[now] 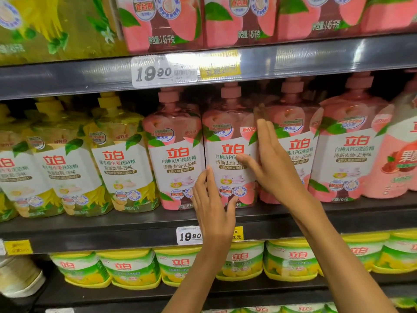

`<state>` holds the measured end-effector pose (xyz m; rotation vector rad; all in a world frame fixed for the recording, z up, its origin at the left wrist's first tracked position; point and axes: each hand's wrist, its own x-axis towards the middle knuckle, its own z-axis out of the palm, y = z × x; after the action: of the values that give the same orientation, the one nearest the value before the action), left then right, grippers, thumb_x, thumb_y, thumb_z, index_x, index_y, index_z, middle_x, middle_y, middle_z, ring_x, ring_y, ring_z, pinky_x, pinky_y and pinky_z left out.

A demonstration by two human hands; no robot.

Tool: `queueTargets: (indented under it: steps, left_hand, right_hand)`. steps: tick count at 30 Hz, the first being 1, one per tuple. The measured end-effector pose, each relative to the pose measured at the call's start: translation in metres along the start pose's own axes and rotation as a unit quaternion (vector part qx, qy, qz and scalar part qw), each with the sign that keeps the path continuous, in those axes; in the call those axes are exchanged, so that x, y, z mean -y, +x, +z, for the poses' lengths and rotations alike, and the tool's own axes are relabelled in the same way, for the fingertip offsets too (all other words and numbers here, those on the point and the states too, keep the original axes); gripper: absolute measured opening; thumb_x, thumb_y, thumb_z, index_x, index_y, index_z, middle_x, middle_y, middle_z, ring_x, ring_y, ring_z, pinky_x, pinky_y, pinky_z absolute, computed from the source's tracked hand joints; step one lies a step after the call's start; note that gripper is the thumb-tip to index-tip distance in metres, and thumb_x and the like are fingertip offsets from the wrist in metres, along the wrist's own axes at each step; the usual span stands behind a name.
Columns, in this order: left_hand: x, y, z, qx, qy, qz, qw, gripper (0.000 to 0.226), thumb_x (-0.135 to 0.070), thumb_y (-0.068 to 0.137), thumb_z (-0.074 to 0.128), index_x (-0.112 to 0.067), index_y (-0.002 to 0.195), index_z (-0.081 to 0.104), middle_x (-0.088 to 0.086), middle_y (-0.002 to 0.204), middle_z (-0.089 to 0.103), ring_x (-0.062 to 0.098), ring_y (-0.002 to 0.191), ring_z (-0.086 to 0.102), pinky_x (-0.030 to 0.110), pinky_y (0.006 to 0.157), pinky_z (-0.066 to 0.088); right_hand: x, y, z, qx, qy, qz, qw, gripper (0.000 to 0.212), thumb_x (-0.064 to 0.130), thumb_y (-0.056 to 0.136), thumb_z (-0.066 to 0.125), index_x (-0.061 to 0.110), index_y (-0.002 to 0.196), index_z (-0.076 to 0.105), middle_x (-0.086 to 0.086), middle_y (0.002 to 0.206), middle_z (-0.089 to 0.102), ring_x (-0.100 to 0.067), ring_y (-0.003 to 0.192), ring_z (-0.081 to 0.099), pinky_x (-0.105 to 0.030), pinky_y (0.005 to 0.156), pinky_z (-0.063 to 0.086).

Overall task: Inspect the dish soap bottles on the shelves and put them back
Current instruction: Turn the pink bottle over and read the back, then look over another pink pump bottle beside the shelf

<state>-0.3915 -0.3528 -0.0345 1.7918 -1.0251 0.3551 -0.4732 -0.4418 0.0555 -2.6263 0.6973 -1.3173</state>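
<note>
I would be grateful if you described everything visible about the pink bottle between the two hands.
The pink bottle stands upright on the middle shelf, second in a row of matching pink ones. It looks like translucent pink plastic, with a pink pump cap and a white label bearing red characters, peaches and green leaves. The left hand lies with straight fingers against its lower left edge; the right hand lies flat along its right side, thumb across the label.

Pink peach-printed bottles [229,154] beside yellow bottles [121,159], all white-labelled with red lettering
</note>
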Motion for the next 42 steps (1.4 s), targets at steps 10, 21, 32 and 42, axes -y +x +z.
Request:
queueTargets:
  steps: [10, 21, 32, 42]
  left_hand:
    - [-0.027, -0.007, 0.01, -0.082, -0.033, 0.016, 0.996, 0.071, -0.003, 0.076, 0.077, -0.006, 0.139, 0.043, 0.017, 0.134, 0.045, 0.023, 0.124, 0.036, 0.046, 0.111, 0.032]
    - [-0.102, -0.018, 0.061, 0.047, -0.166, -0.044, 0.984, 0.082, -0.019, 0.092, 0.06, -0.023, 0.151, 0.003, -0.009, 0.158, 0.01, 0.003, 0.145, 0.007, 0.022, 0.119, 0.011]
    - [-0.116, -0.002, 0.063, -0.072, -0.302, -0.182, 0.933, 0.057, -0.033, 0.086, 0.065, -0.025, 0.139, 0.045, -0.012, 0.124, 0.04, 0.0, 0.119, 0.046, 0.018, 0.1, 0.039]
    - [-0.13, 0.002, 0.065, -0.13, -0.31, -0.181, 0.924, 0.034, -0.026, 0.089, 0.064, -0.026, 0.119, 0.051, -0.001, 0.118, 0.04, 0.01, 0.11, 0.05, 0.007, 0.091, 0.041]
  right_hand:
    - [-0.025, -0.01, -0.044, -0.21, -0.01, 0.048, 0.977, 0.046, 0.022, 0.093, 0.064, -0.006, 0.127, 0.049, -0.024, 0.127, 0.05, -0.033, 0.115, 0.047, -0.025, 0.102, 0.033]
    - [-0.073, 0.016, -0.069, -0.139, -0.162, 0.007, 0.977, 0.062, 0.064, 0.076, 0.065, 0.01, 0.059, 0.04, -0.019, 0.055, 0.053, -0.033, 0.06, 0.051, -0.041, 0.072, 0.025]
    - [-0.074, 0.003, -0.082, -0.124, -0.029, -0.022, 0.992, 0.057, 0.05, 0.083, 0.066, -0.004, 0.102, 0.061, -0.021, 0.091, 0.05, -0.035, 0.086, 0.043, -0.037, 0.077, 0.03]
    - [-0.061, -0.001, -0.073, -0.138, 0.091, -0.024, 0.986, 0.037, 0.021, 0.091, 0.066, -0.011, 0.108, 0.056, -0.026, 0.108, 0.046, -0.034, 0.086, 0.05, -0.034, 0.071, 0.04]
